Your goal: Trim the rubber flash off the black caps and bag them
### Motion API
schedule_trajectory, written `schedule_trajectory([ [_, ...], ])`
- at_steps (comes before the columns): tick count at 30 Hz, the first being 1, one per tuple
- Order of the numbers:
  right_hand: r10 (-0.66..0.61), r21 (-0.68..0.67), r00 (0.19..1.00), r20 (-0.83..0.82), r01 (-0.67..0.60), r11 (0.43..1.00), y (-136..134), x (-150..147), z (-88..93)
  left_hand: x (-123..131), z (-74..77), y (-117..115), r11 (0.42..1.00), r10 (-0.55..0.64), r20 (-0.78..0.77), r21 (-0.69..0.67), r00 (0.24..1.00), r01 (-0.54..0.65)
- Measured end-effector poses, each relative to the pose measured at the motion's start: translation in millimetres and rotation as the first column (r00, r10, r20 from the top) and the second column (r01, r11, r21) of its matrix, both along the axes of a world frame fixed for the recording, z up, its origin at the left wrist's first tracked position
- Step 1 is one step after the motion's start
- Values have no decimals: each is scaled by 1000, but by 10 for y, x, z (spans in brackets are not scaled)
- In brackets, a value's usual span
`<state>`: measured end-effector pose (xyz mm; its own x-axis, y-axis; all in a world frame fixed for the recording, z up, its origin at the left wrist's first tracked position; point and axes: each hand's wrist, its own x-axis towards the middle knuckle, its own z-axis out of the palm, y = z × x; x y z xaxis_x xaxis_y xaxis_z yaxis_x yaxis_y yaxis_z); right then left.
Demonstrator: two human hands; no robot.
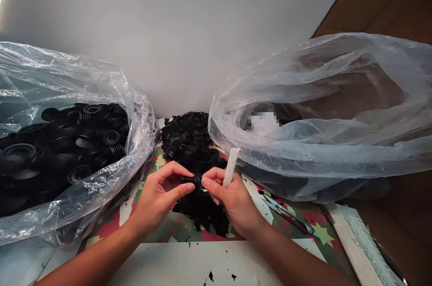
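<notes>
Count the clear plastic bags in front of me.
2. One bag is on the left, holding a heap of black pieces; the other bag is on the right, beyond the right hand. More could be hidden behind them.

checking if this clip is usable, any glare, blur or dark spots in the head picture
Head view, left: bright top corner, glare streaks on the left plastic bag; head view, middle: the black piece between left hand and right hand nearly merges with the dark heap; head view, right: a pixelated patch over the right plastic bag, brown cardboard in shadow.
</notes>
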<state>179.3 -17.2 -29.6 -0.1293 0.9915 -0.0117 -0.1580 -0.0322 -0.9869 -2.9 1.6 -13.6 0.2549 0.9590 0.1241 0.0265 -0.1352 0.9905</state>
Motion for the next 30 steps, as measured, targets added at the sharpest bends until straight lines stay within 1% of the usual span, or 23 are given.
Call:
schedule_trajectory([
  [3, -8, 26, 999, 43, 7, 1000, 4, 1, -9, -24, -15, 17, 1000, 11, -37, 11, 999, -10],
  [5, -98, 114, 990, 100, 86, 990, 6, 24, -2, -39, -23, 31, 1000, 15, -60, 10, 998, -14],
  [6, -172, 187, 978, 117, 149, 971, 6, 43, 6, -45, -25, 38, 1000, 15, -72, 10, 997, -15],
  [8, -321, 353, 941, 110, 265, 897, 2, 95, 25, -54, -29, 47, 1000, 16, -96, 20, 995, -14],
  [9, -359, 415, 928, 97, 290, 862, -1, 125, 35, -55, -30, 49, 1000, 16, -109, 28, 994, -13],
  [10, -366, 451, 927, 87, 291, 844, -5, 153, 43, -56, -31, 48, 999, 17, -120, 37, 993, -13],
  [11, -347, 465, 935, 80, 272, 842, -11, 177, 50, -55, -32, 46, 999, 17, -131, 44, 991, -11],
  [13, -269, 484, 959, 86, 196, 853, -23, 209, 58, -49, -31, 39, 998, 13, -146, 66, 989, -4],
  [14, -238, 518, 966, 104, 152, 842, -29, 214, 60, -46, -27, 38, 997, 13, -154, 82, 988, 0],
  [15, -227, 570, 965, 130, 115, 814, -35, 212, 61, -42, -22, 37, 995, 15, -161, 104, 987, 2],
  [17, -264, 679, 947, 182, 73, 731, -47, 194, 60, -37, -5, 41, 990, 18, -169, 141, 985, 6],
  [18, -293, 713, 935, 198, 68, 698, -52, 182, 57, -36, 4, 45, 989, 19, -172, 150, 985, 7],
  [19, -318, 732, 926, 205, 70, 678, -56, 171, 54, -35, 13, 49, 988, 19, -174, 152, 985, 8],
  [22, -337, 745, 910, 243, 48, 666, -57, 154, 40, -38, 24, 55, 990, 20, -180, 141, 984, 6],
  [24, -328, 758, 899, 291, -7, 652, -49, 159, 34, -41, 17, 54, 992, 19, -181, 128, 983, 5],
  [26, -319, 777, 890, 327, -61, 626, -39, 168, 33, -47, 6, 53, 992, 20, -178, 129, 984, 3],
  [30, -319, 802, 875, 364, -121, 585, -24, 172, 30, -56, -7, 52, 983, 33, -194, 184, 980, 3],
])
